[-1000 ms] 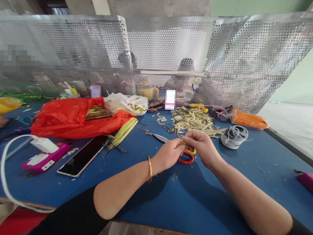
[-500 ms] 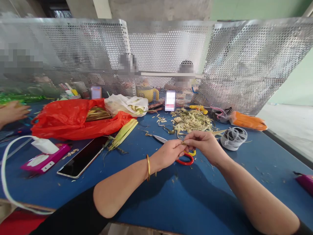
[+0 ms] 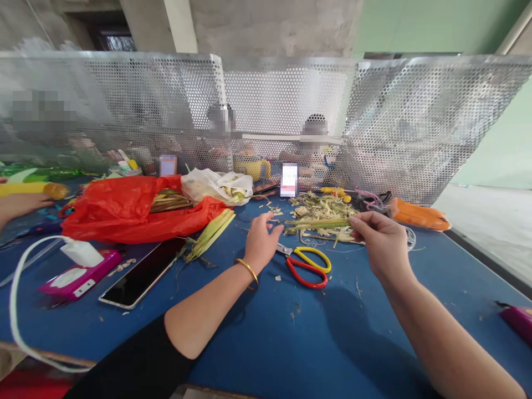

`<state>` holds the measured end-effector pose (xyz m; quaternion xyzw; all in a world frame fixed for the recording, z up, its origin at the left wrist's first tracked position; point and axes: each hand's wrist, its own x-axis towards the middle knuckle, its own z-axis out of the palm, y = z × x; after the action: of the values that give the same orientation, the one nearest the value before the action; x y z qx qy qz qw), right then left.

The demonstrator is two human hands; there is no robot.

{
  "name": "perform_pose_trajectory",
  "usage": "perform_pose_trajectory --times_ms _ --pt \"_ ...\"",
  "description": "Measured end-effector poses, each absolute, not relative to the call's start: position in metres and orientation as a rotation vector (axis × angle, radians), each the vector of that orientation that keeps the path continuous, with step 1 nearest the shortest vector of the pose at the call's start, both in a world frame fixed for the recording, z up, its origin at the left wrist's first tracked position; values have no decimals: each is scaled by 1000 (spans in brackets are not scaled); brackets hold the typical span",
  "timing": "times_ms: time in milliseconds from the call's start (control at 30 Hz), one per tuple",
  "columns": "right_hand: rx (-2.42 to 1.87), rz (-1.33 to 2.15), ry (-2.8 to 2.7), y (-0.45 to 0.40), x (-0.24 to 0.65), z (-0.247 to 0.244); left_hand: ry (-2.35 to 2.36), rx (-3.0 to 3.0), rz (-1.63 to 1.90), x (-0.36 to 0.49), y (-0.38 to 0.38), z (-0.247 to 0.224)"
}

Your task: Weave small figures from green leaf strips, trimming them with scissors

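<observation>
My right hand [image 3: 384, 238] pinches one end of a pale yellow-green husk strip [image 3: 320, 224] between thumb and fingers. The strip stretches left toward my left hand [image 3: 262, 242], whose thumb and fingers are apart near its other end; I see no grip there. A gold bangle circles that wrist. Between the hands, scissors [image 3: 310, 267] with one red and one yellow handle lie on the blue table [image 3: 266, 338], their blades partly hidden by my left hand. Behind the strip is a heap of husk shreds [image 3: 322, 205].
Left of my hands are a husk bundle [image 3: 211, 235], a red plastic bag [image 3: 112, 208], a phone [image 3: 143, 274] and a purple power strip [image 3: 81, 277]. An orange packet [image 3: 419, 215] lies at right. A perforated metal screen [image 3: 286, 94] spans the back; another person's hand [image 3: 25, 208] is far left.
My hands were together over the scissors; now they are apart, left hand moved left and opened, right hand moved right with the husk strip. The scissors are now uncovered. The view has tilted up slightly.
</observation>
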<state>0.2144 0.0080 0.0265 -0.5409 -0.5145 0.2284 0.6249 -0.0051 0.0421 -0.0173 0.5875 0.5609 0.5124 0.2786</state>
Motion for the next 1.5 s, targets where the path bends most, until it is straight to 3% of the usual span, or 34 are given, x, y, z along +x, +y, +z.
perform_pose_trajectory --times_ms 100,233,433,633,900,1033,1233,1333,1500 --pt "-1268 162 -1319 -4 202 24 1308 1133 1415 8 27 -16" --pt "-1155 -332 -1681 -19 183 11 782 734 879 28 -3 -8" --pt "-746 -784 -2239 -26 172 -5 581 586 959 28 -3 -5" --pt "-587 -851 -2376 -33 163 -5 726 461 1125 19 7 6" --pt "-410 -807 -2559 -43 149 -11 685 367 1065 11 17 9" --pt "-423 -555 -2546 -42 149 -12 743 541 1053 11 13 11" --pt "-1029 538 -1714 -25 163 4 1003 1350 1137 11 4 10" --pt "-1046 1051 -1428 -17 167 10 1078 1733 1013 10 0 6" --pt "-1004 1237 -1338 -13 169 7 1066 1996 828 11 -3 2"
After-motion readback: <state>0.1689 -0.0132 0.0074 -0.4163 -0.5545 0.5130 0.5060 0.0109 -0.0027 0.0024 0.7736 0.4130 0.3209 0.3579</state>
